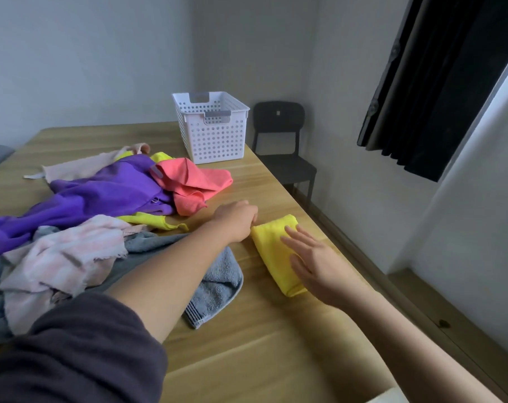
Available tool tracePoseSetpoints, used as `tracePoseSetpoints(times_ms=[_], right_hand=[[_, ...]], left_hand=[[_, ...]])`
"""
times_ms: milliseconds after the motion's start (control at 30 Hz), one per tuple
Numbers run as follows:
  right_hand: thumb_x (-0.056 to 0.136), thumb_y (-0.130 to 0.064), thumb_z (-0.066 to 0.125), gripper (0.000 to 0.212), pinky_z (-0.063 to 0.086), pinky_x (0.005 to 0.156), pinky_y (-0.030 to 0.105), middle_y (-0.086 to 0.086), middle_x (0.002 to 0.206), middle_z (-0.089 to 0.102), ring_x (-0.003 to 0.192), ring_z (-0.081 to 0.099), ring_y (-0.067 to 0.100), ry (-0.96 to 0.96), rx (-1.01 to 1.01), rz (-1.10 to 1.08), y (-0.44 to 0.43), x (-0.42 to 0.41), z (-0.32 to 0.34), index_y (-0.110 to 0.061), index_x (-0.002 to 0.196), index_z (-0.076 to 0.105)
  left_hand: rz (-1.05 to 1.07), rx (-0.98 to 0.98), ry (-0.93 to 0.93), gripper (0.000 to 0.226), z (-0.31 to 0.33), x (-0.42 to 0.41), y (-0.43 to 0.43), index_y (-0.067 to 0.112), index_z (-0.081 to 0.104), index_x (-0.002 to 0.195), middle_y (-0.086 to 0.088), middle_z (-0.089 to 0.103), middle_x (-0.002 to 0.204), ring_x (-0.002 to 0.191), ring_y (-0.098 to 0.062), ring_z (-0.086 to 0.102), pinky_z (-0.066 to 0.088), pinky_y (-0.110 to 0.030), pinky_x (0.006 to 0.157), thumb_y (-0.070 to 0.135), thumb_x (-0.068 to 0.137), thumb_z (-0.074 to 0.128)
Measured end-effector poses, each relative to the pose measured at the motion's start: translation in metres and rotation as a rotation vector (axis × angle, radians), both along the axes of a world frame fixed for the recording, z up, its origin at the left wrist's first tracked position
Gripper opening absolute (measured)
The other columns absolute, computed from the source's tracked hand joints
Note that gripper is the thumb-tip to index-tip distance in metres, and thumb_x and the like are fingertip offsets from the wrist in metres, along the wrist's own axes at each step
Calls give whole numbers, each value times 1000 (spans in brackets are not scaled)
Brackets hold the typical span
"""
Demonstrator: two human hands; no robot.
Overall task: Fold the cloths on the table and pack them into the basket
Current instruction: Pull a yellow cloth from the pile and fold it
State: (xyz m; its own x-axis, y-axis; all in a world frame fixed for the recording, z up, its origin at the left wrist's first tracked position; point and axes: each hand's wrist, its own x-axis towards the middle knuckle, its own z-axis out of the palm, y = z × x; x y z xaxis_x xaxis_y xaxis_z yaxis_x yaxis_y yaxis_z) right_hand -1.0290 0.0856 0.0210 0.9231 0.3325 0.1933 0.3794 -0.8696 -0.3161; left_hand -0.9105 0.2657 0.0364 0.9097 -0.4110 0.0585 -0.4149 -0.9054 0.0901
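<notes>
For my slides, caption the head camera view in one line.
Folded yellow cloth, left hand at its end, right hand flat over it; unfolded cloths and white basket beyond.

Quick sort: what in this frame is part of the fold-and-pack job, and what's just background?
Job:
- basket
- folded yellow cloth, right hand flat on it, left hand at its edge
- unfolded pile: purple cloth, coral cloth, grey towel, pink cloth, beige cloth
- table

Background:
- chair
- curtain
</notes>
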Motion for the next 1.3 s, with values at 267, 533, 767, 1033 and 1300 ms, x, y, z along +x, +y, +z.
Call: tracePoseSetpoints(times_ms=[267, 533, 767, 1033, 1300], right_hand=[[100, -50, 19, 64, -1, 118, 49, 1, 160, -9, 146, -11, 26, 178, -379, -94, 33, 10, -20, -21, 153, 0], [97, -55, 26, 68, -2, 114, 59, 2, 161, -5, 146, -9, 30, 199, -438, -230, 45, 7, -5, -19, 152, 8], [97, -29, 39, 32, 43, 77, 32, 13, 118, 57, 94, 50, 27, 189, 182, -674, 25, 17, 11, -6, 115, 52], [85, -26, 65, 52, 44, 79, 28, 8, 126, 58, 111, 55, 25, 362, 405, -676, 7, 32, 12, -13, 133, 52], [91, -25, 60, 29, 51, 75, 32, 8, 112, 66, 100, 64, 22, 643, 1261, -356, -12, 24, 16, -10, 115, 58]], left_hand=[[86, -17, -74, 37, -12, -29, 29, 22, 52, 125, 0, 48, 135, 125, -21, 44, 21, -43, 111, 14, 91, 40], [37, -130, -101, 38, -28, -76, 55, 19, 46, 134, 1, 37, 146, 140, -16, 25, 8, -46, 117, 28, 97, 38], [172, -494, 31, 25, 3, -88, 22, 10, 61, 107, -8, 64, 109, 101, -25, 58, 48, -35, 90, 9, 90, 43], [558, -930, 681, 19, 10, -56, -40, 4, 53, 98, -10, 60, 92, 85, -25, 58, 51, -33, 81, 19, 88, 61], [331, -1493, 729, 29, 0, -54, -35, 8, 54, 112, -15, 61, 107, 101, -29, 60, 50, -43, 91, 5, 84, 57]])
